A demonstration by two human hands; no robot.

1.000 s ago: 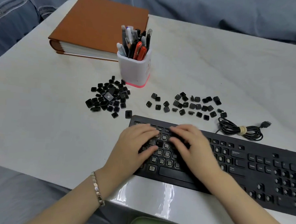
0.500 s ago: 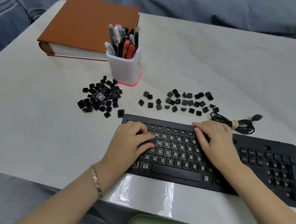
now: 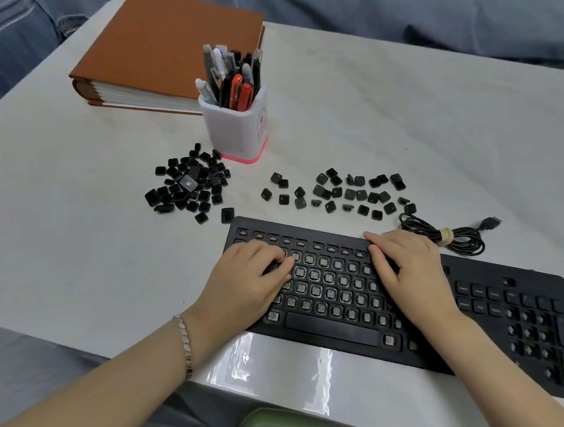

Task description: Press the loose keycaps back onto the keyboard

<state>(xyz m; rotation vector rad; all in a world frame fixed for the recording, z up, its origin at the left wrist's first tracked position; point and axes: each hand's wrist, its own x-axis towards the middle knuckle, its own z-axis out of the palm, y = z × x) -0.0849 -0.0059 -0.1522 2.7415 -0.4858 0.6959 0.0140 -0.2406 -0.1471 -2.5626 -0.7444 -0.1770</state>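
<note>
Looking at this from my end: left hand (image 3: 250,277) is curled over the left end of the keyboard (image 3: 306,230), fingertips down on something dark. Might be a keycap, but I can't tell if it's pinching or just pressing. Right hand (image 3: 409,274) lies flat, fingers straight, on the right of the main block. Most switches (image 3: 329,277) between the hands are bare.

Loose keycaps (image 3: 341,192) sit on the worktop (image 3: 73,250) just beyond the hands, plus a heap (image 3: 190,184) beyond the left one. My guess is they're light, hard, slick plastic, so easy to flick away. I'd pinch one by two opposite sides, legend up, set it square, then push straight down. Tilted pressure could snap the clips.
</note>
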